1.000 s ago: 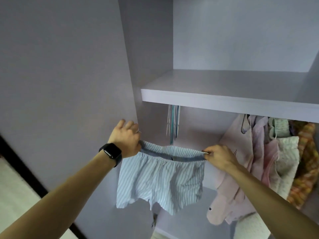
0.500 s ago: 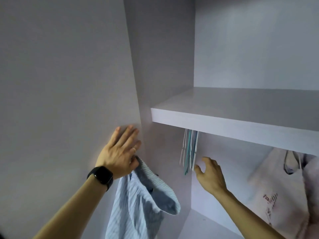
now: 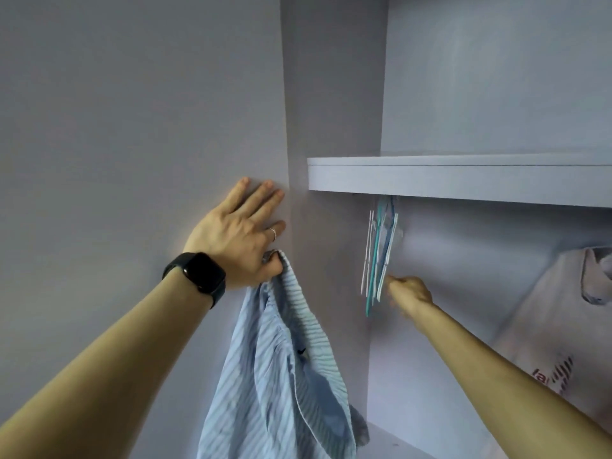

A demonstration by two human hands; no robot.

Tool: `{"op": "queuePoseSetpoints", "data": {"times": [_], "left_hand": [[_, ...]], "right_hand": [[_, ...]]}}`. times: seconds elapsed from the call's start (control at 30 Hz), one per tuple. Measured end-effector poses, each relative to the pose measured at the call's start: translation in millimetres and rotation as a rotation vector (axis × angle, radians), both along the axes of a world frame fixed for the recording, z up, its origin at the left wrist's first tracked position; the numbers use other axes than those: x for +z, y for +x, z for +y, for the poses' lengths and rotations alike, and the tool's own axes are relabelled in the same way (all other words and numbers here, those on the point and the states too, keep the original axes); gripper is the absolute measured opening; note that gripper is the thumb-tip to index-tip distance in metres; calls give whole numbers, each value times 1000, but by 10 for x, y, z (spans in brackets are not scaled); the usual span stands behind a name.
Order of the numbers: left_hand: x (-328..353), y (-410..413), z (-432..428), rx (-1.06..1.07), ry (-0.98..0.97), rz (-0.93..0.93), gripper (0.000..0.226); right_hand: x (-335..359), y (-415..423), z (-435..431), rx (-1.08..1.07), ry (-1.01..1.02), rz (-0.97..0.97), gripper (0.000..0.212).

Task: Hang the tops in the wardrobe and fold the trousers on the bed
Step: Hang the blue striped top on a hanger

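I see a striped garment (image 3: 275, 376), pale blue with fine white lines and one small dark mark. The watch (image 3: 202, 276) is black, the ring (image 3: 272, 234) silver. The hangers (image 3: 377, 260) are white, teal and blue. The wardrobe (image 3: 331, 94) and its shelf (image 3: 430, 178) are pale lilac-grey. The hanging top (image 3: 546, 326) is creamy pink with red and dark print.

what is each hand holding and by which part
Left hand pinches the striped blue garment by its top edge, under the thumb. Right hand is at the hangers; blurred, grip cannot be told.

Hangers (image 3: 379, 256) hang under the shelf (image 3: 463, 178), left of a hung top (image 3: 546, 319), right of the dangling shorts (image 3: 275, 376).
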State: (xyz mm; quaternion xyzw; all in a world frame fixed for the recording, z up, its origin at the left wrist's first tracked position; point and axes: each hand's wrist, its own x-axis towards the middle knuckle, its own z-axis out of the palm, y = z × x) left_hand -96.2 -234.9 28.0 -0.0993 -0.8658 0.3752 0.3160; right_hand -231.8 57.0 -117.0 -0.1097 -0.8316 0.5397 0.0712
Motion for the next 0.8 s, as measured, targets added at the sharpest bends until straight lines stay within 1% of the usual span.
{"op": "queuePoseSetpoints", "data": {"times": [0.03,0.13,0.2,0.23,0.3,0.37,0.47,0.57,0.67,0.8], "left_hand": [[-19,-4,-5,-8,-6,10,78],[-24,-21,7,-32,12,24,75],[4,-14,18,-41,24,18,75],[3,-6,12,-44,24,14,75],[4,4,10,-52,32,9,75],[15,5,6,-59,37,13,74],[15,0,-3,-68,34,17,72],[5,-3,-6,-77,32,24,73],[-4,-13,-13,-101,35,36,72],[10,-44,-30,-114,31,49,71]], "right_hand": [[-46,-14,-33,11,-29,14,29],[-106,-89,-110,-29,-99,65,22],[-77,-95,-191,-20,-172,56,32],[-75,-97,-250,1,-163,60,33],[-74,-140,-341,17,-107,84,25],[-63,-173,-426,-21,-101,101,22],[-61,-180,-558,-12,-159,76,34],[-90,-215,-696,27,-107,86,39],[-132,-290,-849,67,-109,124,33],[-170,-352,-934,4,-55,195,24]]}}
